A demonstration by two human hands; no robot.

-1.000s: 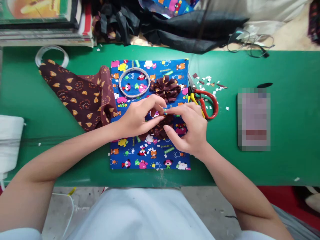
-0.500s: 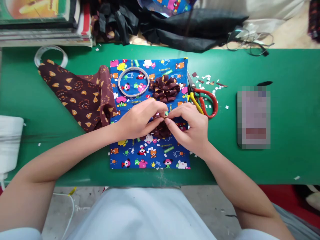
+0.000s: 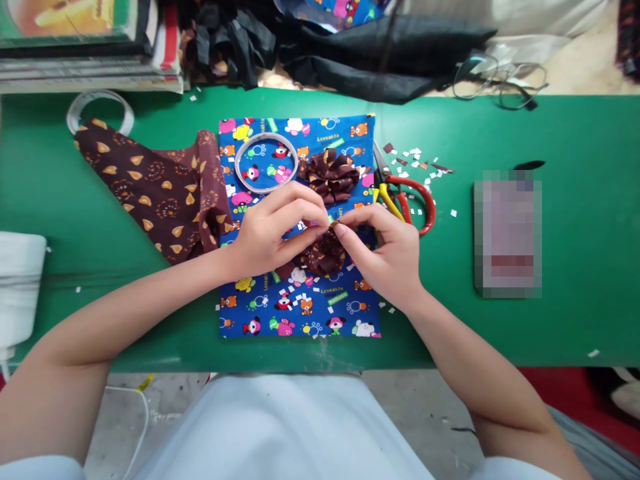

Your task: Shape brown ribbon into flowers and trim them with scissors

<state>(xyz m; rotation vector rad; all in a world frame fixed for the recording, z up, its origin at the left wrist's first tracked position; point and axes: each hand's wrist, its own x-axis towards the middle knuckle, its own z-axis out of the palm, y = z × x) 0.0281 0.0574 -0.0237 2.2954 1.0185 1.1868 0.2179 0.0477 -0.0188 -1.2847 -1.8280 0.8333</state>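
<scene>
My left hand (image 3: 273,230) and my right hand (image 3: 387,250) meet over a blue cartoon-print cloth (image 3: 260,313) on the green table (image 3: 575,133). Both pinch a small folded piece of brown patterned fabric (image 3: 325,252) between thumb and fingertips, the fingertips almost touching. A finished brown fabric flower (image 3: 331,175) lies just beyond the hands on the cloth. Beside it sits a ring of tape (image 3: 267,164).
Red-and-yellow scissors (image 3: 407,197) lie right of the cloth among small paper scraps (image 3: 417,163). A brown patterned cloth (image 3: 155,190) lies at left, a blurred flat object (image 3: 507,233) at right. Black fabric (image 3: 380,60), glasses (image 3: 500,83) and books (image 3: 85,47) line the far edge.
Both hands have closed into a tighter pinch on the brown fabric piece and shifted slightly away from me; my left fingers have curled over it.
</scene>
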